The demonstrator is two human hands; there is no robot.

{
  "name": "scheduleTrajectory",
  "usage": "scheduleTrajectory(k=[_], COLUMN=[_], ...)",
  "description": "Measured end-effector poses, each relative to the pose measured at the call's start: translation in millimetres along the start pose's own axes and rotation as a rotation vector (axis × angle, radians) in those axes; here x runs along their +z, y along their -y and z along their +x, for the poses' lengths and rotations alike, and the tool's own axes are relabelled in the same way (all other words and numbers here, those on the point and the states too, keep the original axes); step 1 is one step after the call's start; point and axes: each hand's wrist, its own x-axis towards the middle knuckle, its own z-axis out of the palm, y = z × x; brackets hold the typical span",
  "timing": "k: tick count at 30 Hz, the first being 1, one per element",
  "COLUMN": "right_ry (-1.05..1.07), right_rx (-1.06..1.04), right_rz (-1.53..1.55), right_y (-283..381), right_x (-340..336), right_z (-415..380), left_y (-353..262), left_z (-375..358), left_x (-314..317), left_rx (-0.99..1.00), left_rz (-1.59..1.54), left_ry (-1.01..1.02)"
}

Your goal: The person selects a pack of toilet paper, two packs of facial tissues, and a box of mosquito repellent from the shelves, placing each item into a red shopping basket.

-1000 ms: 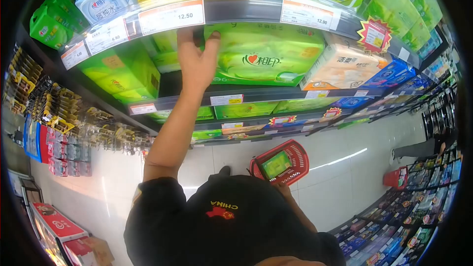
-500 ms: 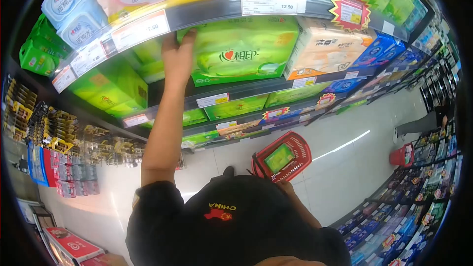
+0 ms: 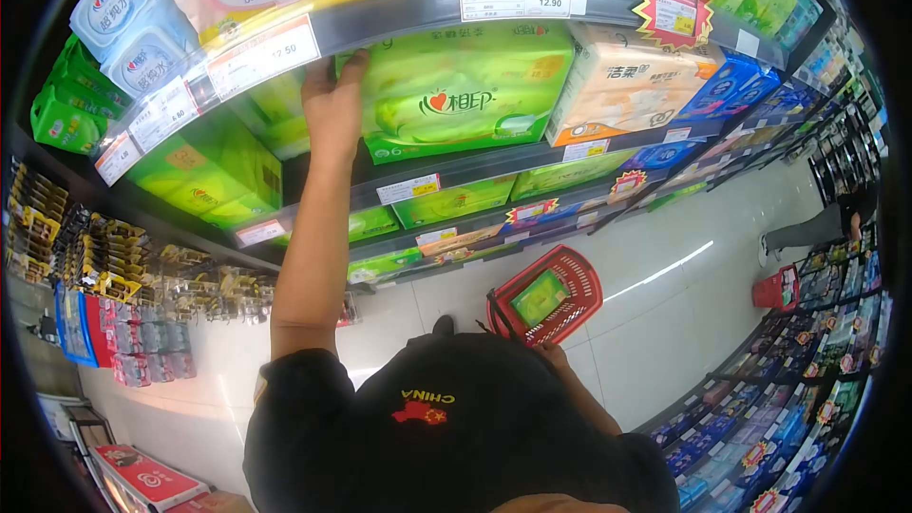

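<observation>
My left hand point(image 3: 332, 109) reaches into the shelf at the left end of a large green tissue pack point(image 3: 465, 100). Its thumb lies against the pack's upper left corner, and the fingertips are partly hidden under the shelf edge above. Low beside my body, my right hand point(image 3: 553, 353) is closed at the near end of a red basket point(image 3: 587, 299); its fingers are only partly visible. Inside the basket lies a small green pack point(image 3: 541, 297).
Another green pack point(image 3: 204, 180) stands left of my arm, and an orange-and-white pack point(image 3: 632, 85) right of the large one. Price labels line the shelf edges point(image 3: 608, 0). A person's leg point(image 3: 803, 233) and another red basket point(image 3: 779, 288) are at the far right.
The shelf, my left hand and the large green pack appear slightly further left, with the view shifting too. The red basket sits slightly higher in view. Both hands keep their places.
</observation>
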Motion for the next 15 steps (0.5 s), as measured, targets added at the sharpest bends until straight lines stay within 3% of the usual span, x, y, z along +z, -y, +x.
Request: scheduleTrajectory(k=[15], right_ry=[0.001], right_rx=[0.048], right_rz=[0.021], right_y=[4], right_x=[4], right_z=[1], left_y=[-1], left_z=[-24], left_x=[-11], left_rx=[-0.030], left_rz=[0.029], left_ry=[0.007])
